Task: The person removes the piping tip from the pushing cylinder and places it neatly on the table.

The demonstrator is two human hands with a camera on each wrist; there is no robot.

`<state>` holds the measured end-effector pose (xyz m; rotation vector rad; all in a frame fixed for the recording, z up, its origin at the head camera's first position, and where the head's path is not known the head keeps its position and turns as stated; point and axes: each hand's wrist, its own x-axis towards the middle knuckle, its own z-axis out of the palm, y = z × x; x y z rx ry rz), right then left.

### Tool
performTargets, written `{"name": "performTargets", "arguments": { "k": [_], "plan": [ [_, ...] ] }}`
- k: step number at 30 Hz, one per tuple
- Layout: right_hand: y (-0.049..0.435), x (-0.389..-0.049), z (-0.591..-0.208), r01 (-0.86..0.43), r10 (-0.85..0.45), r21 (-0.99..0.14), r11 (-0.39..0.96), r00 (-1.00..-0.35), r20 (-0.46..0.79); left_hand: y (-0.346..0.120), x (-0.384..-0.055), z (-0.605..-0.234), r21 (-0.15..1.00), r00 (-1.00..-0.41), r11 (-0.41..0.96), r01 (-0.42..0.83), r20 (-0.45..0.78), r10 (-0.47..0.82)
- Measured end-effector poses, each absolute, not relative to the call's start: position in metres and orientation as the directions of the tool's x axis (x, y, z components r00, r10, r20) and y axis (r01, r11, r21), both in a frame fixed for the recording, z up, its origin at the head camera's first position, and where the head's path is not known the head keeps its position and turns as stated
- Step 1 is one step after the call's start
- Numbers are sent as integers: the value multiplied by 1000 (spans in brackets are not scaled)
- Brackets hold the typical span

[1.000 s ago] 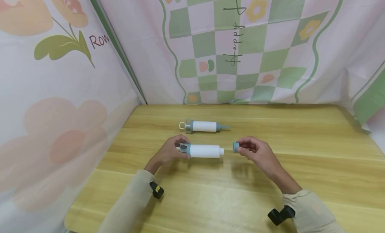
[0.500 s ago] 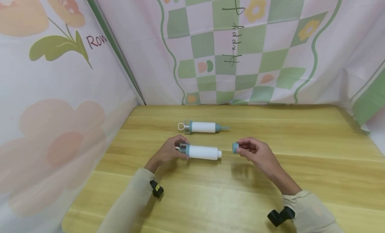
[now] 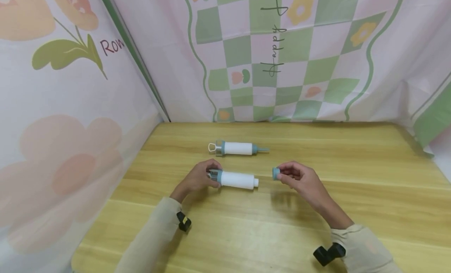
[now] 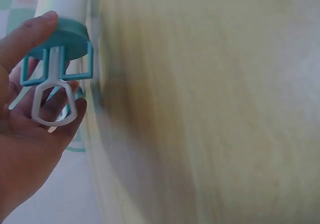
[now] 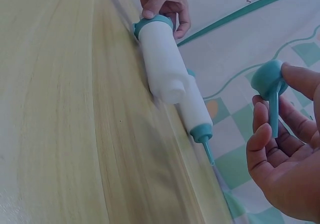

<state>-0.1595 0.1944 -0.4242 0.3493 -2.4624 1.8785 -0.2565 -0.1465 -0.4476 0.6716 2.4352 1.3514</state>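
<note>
My left hand (image 3: 195, 180) grips a white syringe-like tube (image 3: 237, 180) at its teal collar (image 4: 70, 36). The thumb lies on the collar and the fingers are beneath. A white plunger loop (image 4: 54, 111) and teal side handles stick out towards the palm. The bare stubby tip (image 5: 174, 91) of the barrel points right. Across a short gap, my right hand (image 3: 301, 177) pinches a teal nozzle cap (image 5: 267, 79) between thumb and fingers. Its thin spout points back along the fingers, and the wide end faces the tube. Both pieces are held above the table.
Behind the hands, a second syringe (image 3: 238, 148) with its teal nozzle fitted lies on the wooden table (image 3: 246, 234), spout to the right. A checked curtain (image 3: 264, 77) hangs along the back edge, and a flowered one (image 3: 70, 155) on the left.
The tip of the white tube has swung slightly towards me and left, so the tube slants more. My right hand with the nozzle cap stays nearly still.
</note>
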Motion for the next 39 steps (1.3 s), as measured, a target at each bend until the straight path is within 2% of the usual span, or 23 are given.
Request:
{"name": "performTargets", "arguments": {
  "k": [9,16,23,32,39],
  "plan": [
    [195,-159,-427,-188,-164,-956,225,-975,153,-145,-255,-445,825,-861,500,264,-33,508],
    [194,-158,-427,-188,-162,-957,223,-975,154,-150,-256,-440,854,-841,441,276,-8,541],
    [195,-158,-427,-193,-164,-955,223,-974,159,-153,-258,-436,859,-850,434,271,2,527],
    [194,-159,-426,-175,-169,-958,227,-976,139,-151,-262,-434,816,-878,467,341,98,468],
    [192,-159,-424,-172,-169,-956,237,-977,134,-135,-257,-427,772,-871,470,427,212,444]
  ]
}}
